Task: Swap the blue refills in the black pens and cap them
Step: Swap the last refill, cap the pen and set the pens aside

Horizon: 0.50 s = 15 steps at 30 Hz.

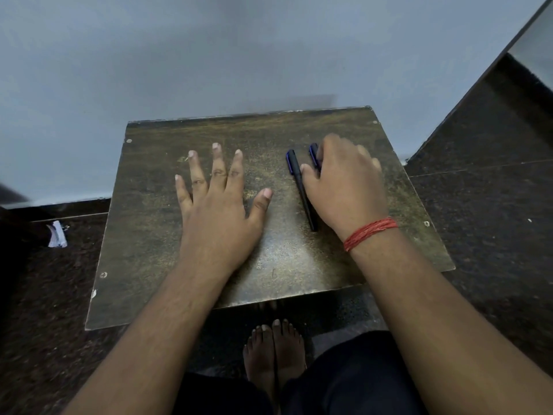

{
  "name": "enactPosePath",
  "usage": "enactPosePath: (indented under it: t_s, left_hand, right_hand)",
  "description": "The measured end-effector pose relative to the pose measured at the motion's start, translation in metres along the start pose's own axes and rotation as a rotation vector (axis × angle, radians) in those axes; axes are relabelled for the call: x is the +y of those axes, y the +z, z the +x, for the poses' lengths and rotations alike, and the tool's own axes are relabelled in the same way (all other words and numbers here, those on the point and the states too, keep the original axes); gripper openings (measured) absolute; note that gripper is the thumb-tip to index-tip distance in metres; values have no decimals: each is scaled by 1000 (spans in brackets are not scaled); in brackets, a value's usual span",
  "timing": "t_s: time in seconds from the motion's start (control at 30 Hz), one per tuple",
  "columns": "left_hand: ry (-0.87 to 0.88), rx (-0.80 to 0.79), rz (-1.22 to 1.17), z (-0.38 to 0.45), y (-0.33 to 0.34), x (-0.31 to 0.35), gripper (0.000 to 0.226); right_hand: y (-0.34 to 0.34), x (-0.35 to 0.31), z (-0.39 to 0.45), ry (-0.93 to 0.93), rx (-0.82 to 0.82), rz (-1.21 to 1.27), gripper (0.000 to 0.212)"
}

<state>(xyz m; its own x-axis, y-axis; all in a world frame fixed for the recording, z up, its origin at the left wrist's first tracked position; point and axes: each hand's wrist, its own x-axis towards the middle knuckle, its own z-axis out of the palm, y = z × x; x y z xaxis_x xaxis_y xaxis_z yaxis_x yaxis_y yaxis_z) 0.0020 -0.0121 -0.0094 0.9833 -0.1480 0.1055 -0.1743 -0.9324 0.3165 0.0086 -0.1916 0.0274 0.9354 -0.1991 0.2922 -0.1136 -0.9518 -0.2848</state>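
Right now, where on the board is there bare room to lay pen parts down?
Free: the strip between the left hand and the visible pen, the near part of the board between the forearms, and the far band along the wall. Crowded: the right side, where the right hand covers the second pen.

left hand flat on board; capped pen to its right, second pen under right hand.
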Motion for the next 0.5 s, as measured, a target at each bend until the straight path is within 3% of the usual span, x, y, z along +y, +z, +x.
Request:
enactPosePath:
  t_s: [0.23,0.5]
  left_hand:
    - [-6,-23,0,0,-2,3,79]
    - [-77,-19,-26,2,-19,-9,78]
  right_hand:
    - [1,2,-11,32,-175,-34,51]
    - [8,-30,-24,-15,-226,57,31]
